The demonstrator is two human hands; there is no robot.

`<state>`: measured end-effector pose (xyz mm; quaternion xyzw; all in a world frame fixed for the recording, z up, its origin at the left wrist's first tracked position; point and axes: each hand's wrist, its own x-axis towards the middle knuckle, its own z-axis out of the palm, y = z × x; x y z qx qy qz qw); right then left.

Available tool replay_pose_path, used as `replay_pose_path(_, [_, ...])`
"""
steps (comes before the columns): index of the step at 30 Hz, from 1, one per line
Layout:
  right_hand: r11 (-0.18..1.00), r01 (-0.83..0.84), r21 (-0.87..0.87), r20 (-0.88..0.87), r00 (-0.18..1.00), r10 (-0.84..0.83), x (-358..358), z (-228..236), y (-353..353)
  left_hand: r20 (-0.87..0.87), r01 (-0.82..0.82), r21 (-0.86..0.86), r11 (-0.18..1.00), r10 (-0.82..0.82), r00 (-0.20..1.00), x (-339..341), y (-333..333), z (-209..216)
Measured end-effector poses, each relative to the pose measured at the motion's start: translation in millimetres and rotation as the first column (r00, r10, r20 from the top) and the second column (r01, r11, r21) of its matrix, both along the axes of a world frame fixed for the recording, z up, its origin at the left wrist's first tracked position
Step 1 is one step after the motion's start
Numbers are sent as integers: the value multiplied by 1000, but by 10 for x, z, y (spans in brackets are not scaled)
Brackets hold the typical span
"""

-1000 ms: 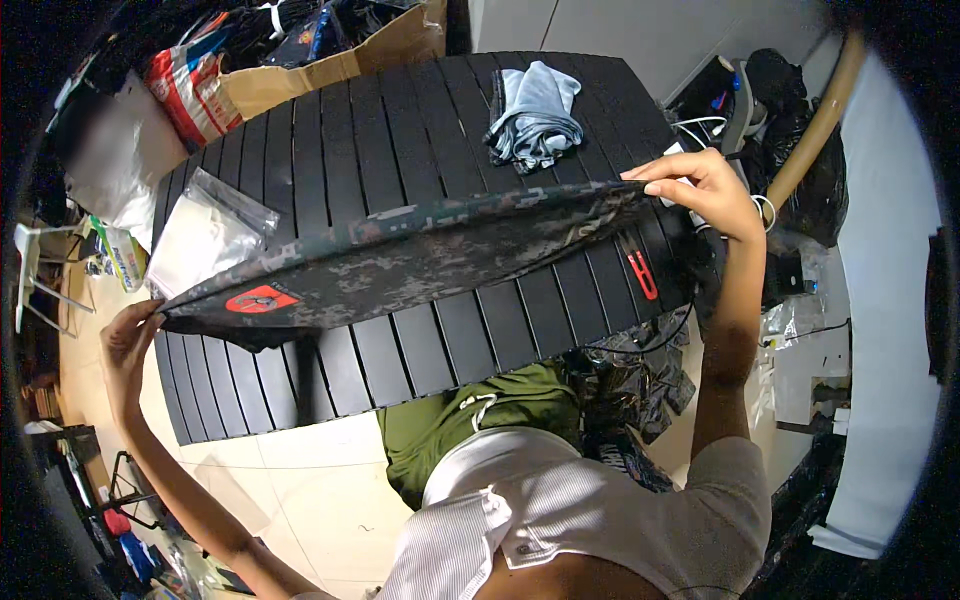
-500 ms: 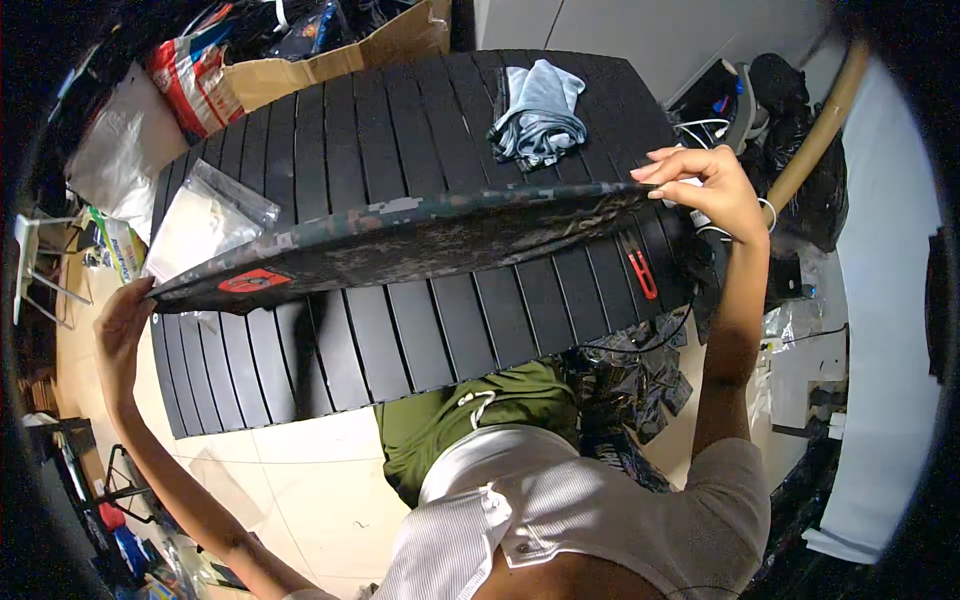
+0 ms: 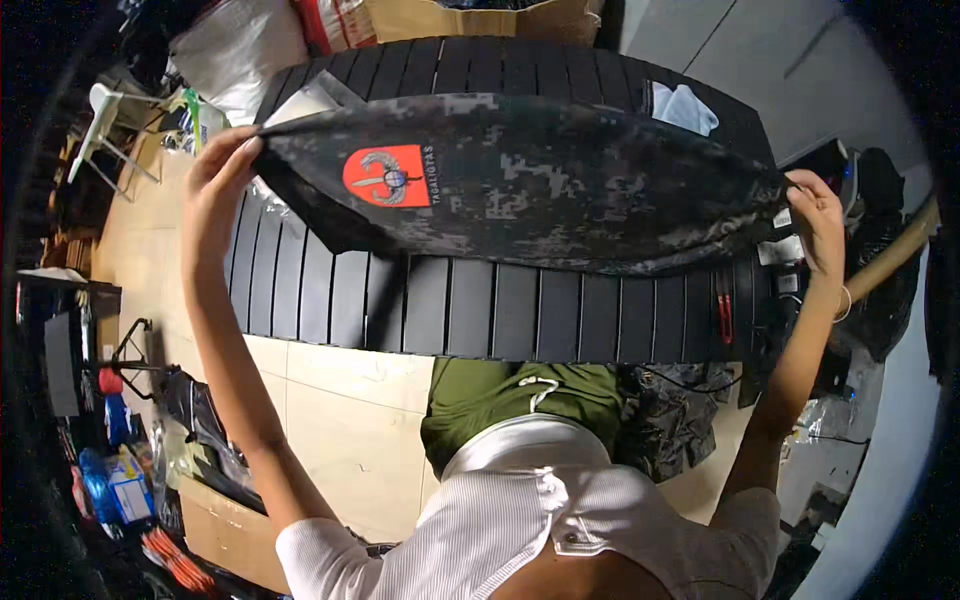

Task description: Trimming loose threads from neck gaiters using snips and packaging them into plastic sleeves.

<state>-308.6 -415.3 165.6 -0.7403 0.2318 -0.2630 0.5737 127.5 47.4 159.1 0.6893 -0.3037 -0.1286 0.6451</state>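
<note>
A dark digital-camouflage cloth (image 3: pixel 580 180) with a red emblem patch is stretched between my hands above the black slatted table (image 3: pixel 520 315). Its left corner is pinched by my left hand (image 3: pixel 222 185), fingers closed on the edge. My right hand (image 3: pixel 820 215) grips the opposite end between thumb and fingers. The patch faces up, and the cloth's lower edge sags near the left. Partly hidden behind it are a clear plastic bag (image 3: pixel 340 88) and a folded grey-blue cloth (image 3: pixel 688 110).
A slim red-handled tool (image 3: pixel 724 312) lies at the table's right end. Beyond the table's far edge is a cardboard box (image 3: pixel 485 22). A white folding chair (image 3: pixel 118 135) stands left. Black bags (image 3: pixel 880 210) and a tan pole (image 3: pixel 900 252) are at right.
The camouflage cloth has turned from nearly edge-on to face up, showing its whole red patch. Both hands have risen in the picture, and my view has shifted left.
</note>
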Motion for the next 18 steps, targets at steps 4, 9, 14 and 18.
replay_pose_path(4, [990, 138, -19, 6, 990, -137, 264, -102, -9, -43, -27, -11, 1000, 27, 999, 52, -156, -93])
replay_pose_path(9, [962, 248, -116, 319, 926, -200, -146, -22, 223, 68, -116, -238, 964, 136, 988, 80, 105, -239])
replay_pose_path(14, [914, 214, -345, 155, 973, -169, -464, -636, 602, 172, -75, 108, 991, 56, 984, -346, 627, -796])
replay_pose_path(18, [913, 349, -212, -25, 932, -362, -844, -1516, 841, -76, -52, 263, 963, 75, 994, -909, 433, -1298])
